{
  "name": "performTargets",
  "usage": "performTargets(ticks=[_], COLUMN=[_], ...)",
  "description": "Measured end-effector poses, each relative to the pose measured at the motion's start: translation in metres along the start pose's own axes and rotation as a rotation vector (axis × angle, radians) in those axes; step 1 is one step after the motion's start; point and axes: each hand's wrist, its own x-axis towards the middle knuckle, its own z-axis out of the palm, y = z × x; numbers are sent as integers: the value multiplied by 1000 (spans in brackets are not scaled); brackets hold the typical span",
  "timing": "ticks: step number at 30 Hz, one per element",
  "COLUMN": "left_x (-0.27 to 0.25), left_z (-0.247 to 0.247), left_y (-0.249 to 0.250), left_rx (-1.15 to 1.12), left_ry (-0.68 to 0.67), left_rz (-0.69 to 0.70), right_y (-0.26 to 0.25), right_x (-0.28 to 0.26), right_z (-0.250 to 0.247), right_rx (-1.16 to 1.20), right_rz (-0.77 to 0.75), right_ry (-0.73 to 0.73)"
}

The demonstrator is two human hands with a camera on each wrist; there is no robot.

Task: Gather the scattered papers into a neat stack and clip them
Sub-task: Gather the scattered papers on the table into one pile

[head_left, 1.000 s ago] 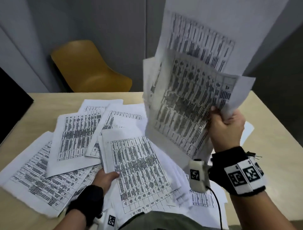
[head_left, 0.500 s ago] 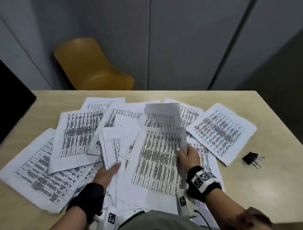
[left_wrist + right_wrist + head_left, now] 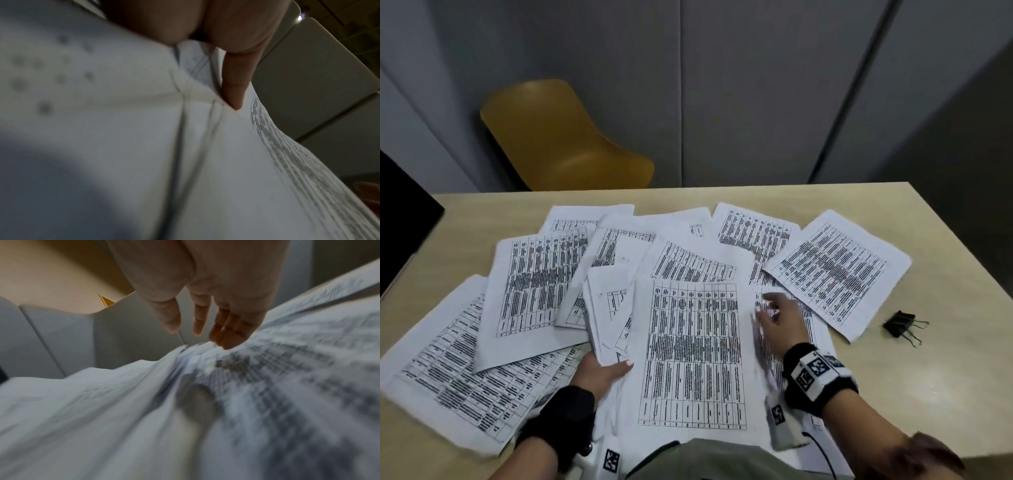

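Printed sheets with tables lie scattered over the beige table (image 3: 945, 377). In front of me sits a gathered pile with one full sheet (image 3: 693, 353) on top. My left hand (image 3: 616, 368) grips the pile's left edge, thumb on top, the other fingers hidden beneath. The left wrist view shows a finger (image 3: 234, 91) pressed among paper edges. To the right of the pile, my right hand (image 3: 770, 308) hovers with straight fingers over overlapping sheets; in the right wrist view its fingers (image 3: 205, 324) hold nothing. A black binder clip (image 3: 902, 325) lies at the right.
One loose sheet (image 3: 835, 270) lies far right, and others (image 3: 541, 284) fan out to the left as far as the near-left edge (image 3: 448, 373). A yellow chair (image 3: 558, 144) stands behind the table. A dark object (image 3: 400, 212) sits at the left edge.
My right hand brought the raised sheets down onto the pile, let go of them and moved right over other sheets. The left hand stayed on the pile's left edge.
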Motion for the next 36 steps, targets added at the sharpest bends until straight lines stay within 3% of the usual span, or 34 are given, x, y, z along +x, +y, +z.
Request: performTargets(ticks=[3, 7, 10, 16, 18, 21, 24, 30, 36], left_x=[3, 4, 5, 4, 4, 1, -2, -3, -4], left_z=[-3, -6, -8, -6, -6, -4, -4, -4, -3], left_y=[-4, -6, -8, -7, -6, -3, -1, 0, 1], left_rx=[-31, -153, -208, -227, -241, -255, -272, -276, -266], left_ry=[14, -4, -14, 6, 17, 19, 23, 8, -12], left_rz=[-22, -57, -61, -59, -61, -51, -38, -39, -45], right_y=[22, 47, 51, 46, 47, 51, 55, 60, 49], right_x=[29, 41, 24, -13, -9, 3, 9, 7, 6], right_z=[-21, -31, -24, -15, -21, -37, -44, -31, -25], right_rx=[-298, -659, -676, -592, -462, -411, -374, -107, -304], right_rz=[16, 7, -90, -259, -208, 48, 267, 314, 409], right_ry=[76, -161, -218, -73, 25, 210, 189, 101, 234])
